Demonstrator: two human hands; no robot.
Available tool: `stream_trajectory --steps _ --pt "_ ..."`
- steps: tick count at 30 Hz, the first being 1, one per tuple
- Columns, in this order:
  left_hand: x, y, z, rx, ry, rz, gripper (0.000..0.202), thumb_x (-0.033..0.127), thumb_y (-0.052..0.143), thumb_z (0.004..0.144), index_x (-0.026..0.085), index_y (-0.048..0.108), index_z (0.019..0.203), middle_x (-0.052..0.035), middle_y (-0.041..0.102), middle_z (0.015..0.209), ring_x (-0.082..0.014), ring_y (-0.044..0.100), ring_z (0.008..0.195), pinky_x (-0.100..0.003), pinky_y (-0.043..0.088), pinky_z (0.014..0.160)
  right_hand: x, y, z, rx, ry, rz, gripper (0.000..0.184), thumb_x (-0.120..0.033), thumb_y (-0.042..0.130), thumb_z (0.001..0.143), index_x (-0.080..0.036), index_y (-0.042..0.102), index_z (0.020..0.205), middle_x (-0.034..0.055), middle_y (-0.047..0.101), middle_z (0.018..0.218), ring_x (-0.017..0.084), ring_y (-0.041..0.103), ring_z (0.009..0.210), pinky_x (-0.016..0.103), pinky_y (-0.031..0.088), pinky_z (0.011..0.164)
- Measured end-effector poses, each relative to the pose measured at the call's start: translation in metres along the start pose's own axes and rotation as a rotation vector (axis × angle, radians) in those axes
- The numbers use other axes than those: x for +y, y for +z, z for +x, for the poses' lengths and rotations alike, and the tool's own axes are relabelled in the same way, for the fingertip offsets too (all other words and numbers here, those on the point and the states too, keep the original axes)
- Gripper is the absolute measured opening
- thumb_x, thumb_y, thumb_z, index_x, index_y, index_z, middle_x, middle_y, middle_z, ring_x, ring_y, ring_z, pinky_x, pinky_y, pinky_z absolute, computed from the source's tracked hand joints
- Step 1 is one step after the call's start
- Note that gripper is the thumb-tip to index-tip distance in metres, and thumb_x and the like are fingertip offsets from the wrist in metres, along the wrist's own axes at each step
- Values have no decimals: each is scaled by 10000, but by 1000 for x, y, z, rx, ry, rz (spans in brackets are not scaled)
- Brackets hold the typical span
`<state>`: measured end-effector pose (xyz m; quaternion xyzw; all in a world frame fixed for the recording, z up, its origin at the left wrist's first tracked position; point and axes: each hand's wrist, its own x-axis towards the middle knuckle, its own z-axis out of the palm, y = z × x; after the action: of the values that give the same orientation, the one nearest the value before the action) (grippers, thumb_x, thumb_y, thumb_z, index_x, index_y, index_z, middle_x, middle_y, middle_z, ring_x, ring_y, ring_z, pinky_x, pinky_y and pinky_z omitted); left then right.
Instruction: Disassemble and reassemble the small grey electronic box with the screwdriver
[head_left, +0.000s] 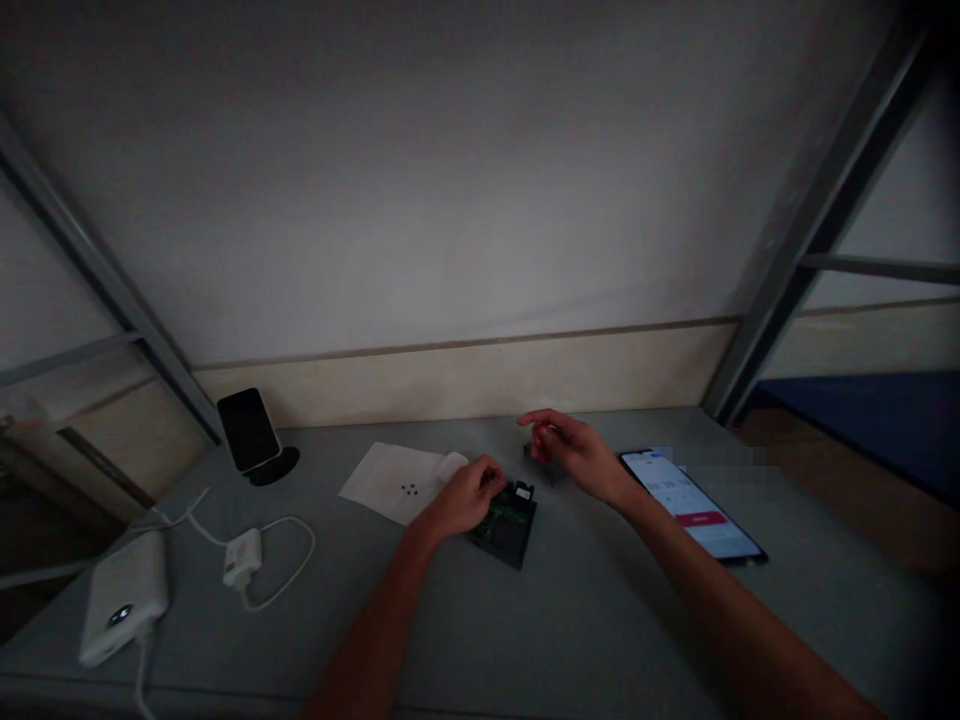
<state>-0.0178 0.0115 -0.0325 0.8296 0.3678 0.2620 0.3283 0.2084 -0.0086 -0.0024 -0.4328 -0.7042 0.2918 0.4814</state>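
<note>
A small dark device with a green circuit board (pixel 508 520) lies on the grey table (pixel 585 620). My left hand (pixel 466 495) rests on its left edge, fingers curled against the board. My right hand (pixel 574 450) hovers just behind and to the right of the board, fingers loosely bent around a small dark part (pixel 541 462); whether it grips the part is unclear. A white sheet of paper (pixel 394 482) with a few tiny dark screws (pixel 409 489) lies left of my left hand.
A lit smartphone (pixel 694 505) lies at the right. A dark phone on a round stand (pixel 251 435) sits at the back left. A white power bank (pixel 124 598), charger plug (pixel 242 558) and cable occupy the front left. Metal frame posts flank the table.
</note>
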Motion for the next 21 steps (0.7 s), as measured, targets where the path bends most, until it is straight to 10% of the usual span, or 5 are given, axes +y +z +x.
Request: stream_trajectory --steps 8,21 --pt "-7 3 4 107 25 -122 148 303 484 972 180 566 973 -41 632 909 -184 601 906 -285 460 824 6 18 -6 -324 47 -210 306 -394 531 948 -172 740 971 41 732 847 183 637 762 291 462 702" --pt "-7 13 14 374 -285 -670 489 581 397 978 158 603 1110 -89 696 933 -182 680 805 -328 546 782 8 8 5 87 194 -194 337 -455 611 875 -169 723 1013 8 673 687 155 581 597 259 433 556"
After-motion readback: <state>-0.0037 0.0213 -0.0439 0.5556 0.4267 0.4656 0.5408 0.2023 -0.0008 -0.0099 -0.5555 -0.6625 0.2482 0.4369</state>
